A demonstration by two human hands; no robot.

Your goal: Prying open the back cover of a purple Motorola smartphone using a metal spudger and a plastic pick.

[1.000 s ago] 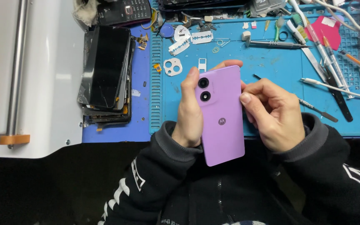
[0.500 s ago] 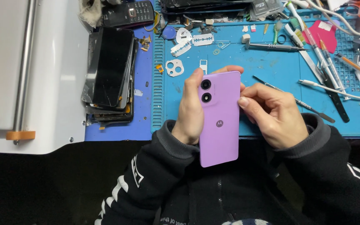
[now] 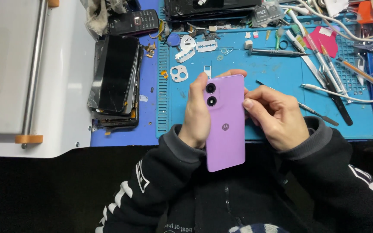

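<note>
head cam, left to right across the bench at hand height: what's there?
Grey metal bar → stack of dark phone screens → white camera-ring part → left hand → purple phone → right hand → black-handled tool.

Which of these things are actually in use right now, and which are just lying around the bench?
In use:
purple phone, back up
left hand gripping its left edge
right hand, fingertips at its right edge

Lying about:
stack of dark phone screens
white camera frame
razor blades
keypad phone
blue mat
</note>
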